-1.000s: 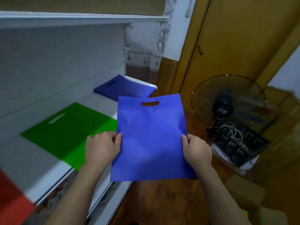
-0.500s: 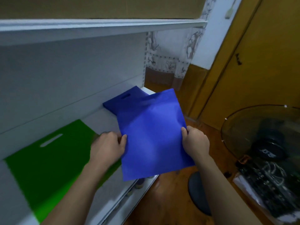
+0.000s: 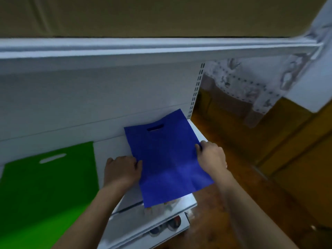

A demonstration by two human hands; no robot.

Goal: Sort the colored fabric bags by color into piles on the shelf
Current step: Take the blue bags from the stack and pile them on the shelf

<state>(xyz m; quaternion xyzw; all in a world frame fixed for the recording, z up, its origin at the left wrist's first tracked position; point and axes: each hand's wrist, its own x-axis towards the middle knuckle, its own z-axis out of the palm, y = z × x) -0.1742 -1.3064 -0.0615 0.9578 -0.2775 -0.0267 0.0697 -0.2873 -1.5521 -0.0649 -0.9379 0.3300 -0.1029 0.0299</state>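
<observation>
White metal shelf (image 3: 111, 151), smooth painted board, slotted upright at its right end; upper shelf edge runs across the top with tan cardboard above it. Wood floor (image 3: 242, 203) and wood panelling to the right, lace-patterned curtain (image 3: 251, 87) hanging behind. No readable writing or labels anywhere.

Blue bag (image 3: 167, 159): flat rectangular non-woven fabric, matte, faint fold creases, oval die-cut handle slot near the far edge. Lies at the right end of the shelf, near corner overhanging the front edge. Can't tell if another blue bag sits under it.

Left hand (image 3: 122, 171) pinches the bag's left edge, fingers curled, thumb on top. Right hand (image 3: 212, 157) pinches the right edge, fingers curled under.

Green bag (image 3: 48, 186): same cut and slot, flat on the shelf left of the blue one, bare white strip between them.

Lower shelf shows blurred small items, not identifiable.
</observation>
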